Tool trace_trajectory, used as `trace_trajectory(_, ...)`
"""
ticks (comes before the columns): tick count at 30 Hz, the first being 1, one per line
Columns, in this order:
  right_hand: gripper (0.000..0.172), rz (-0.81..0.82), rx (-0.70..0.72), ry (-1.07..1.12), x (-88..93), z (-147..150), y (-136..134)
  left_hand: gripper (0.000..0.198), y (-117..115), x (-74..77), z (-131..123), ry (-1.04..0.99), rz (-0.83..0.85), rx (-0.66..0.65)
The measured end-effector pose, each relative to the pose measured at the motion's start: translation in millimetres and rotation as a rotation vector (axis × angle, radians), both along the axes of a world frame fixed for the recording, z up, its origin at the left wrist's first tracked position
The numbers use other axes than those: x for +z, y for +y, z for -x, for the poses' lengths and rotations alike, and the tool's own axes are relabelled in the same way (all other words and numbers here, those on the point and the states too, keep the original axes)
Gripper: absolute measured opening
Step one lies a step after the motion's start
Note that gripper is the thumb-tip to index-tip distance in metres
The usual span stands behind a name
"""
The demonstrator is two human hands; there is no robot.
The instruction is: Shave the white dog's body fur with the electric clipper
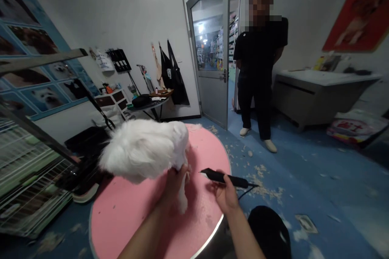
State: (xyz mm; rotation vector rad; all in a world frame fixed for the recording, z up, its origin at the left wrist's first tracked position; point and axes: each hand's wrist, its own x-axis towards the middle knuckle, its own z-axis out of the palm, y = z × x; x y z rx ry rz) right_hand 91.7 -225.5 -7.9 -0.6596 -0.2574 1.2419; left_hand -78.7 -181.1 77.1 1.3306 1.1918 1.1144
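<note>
A fluffy white dog (pixel 142 145) stands on a round pink grooming table (pixel 121 214). The fur on its front end at the left is long, while the leg at the right looks trimmed short. My left hand (pixel 179 172) is closed around the upper part of that leg. In my right hand (pixel 225 194) is a black electric hair clipper (pixel 226 178), its blade end pointing left toward the dog but apart from it. A cord trails from the clipper's back end.
A person in black (pixel 258 48) stands by the open door (pixel 212 93). Cut fur (pixel 264 188) litters the blue floor. A black round seat (pixel 269 230) is at my right. Wire cages (pixel 33 194) and a metal grooming arm (pixel 42 58) stand at left; a white-topped tub (pixel 313 85) is behind.
</note>
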Motion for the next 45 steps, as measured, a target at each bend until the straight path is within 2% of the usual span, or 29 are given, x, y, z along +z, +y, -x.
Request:
trace_trajectory(4,0.045,-0.182,-0.112,-0.170,47.6,6,35,0.023,-17,11.9,16,0.146,-0.041,-0.058)
trace_trajectory(6,0.044,-0.234,-0.107,-0.184,72.9,14,55,0.013,-22,12.3,23,0.236,0.010,-0.053)
trace_trajectory(7,0.040,-0.278,-0.095,-0.263,83.7,17,63,0.011,-24,11.4,26,0.276,0.026,-0.063)
trace_trajectory(10,0.029,-0.370,-0.022,-0.429,102.6,22,77,0.011,-28,6.0,34,0.370,0.048,-0.059)
trace_trajectory(14,0.022,-0.372,0.115,-0.566,104.8,15,81,0.018,-33,-5.9,46,0.427,0.073,-0.026)
trace_trajectory(18,0.017,-0.387,0.130,-0.471,112.6,10,84,0.037,-35,-16.2,53,0.426,0.080,-0.001)
trace_trajectory(26,0.011,-0.395,0.311,-0.684,133.9,2,91,0.039,-41,-14.4,49,0.418,0.110,0.002)
trace_trajectory(31,0.011,-0.406,0.234,-0.696,138.9,9,80,0.031,-44,-15.0,49,0.390,0.093,-0.008)
trace_trajectory(37,0.016,-0.319,0.335,-0.803,129.3,6,67,0.025,-43,-24.6,52,0.369,0.097,-0.017)
trace_trajectory(39,0.014,-0.317,0.274,-0.753,130.9,5,63,0.025,-42,-27.0,50,0.354,0.072,-0.035)
trace_trajectory(42,0.013,-0.334,0.094,-0.704,133.7,11,57,0.019,-41,-27.2,46,0.354,0.014,-0.041)
trace_trajectory(45,0.012,-0.304,0.097,-0.832,129.4,18,51,0.014,-41,-27.0,42,0.368,0.034,-0.037)
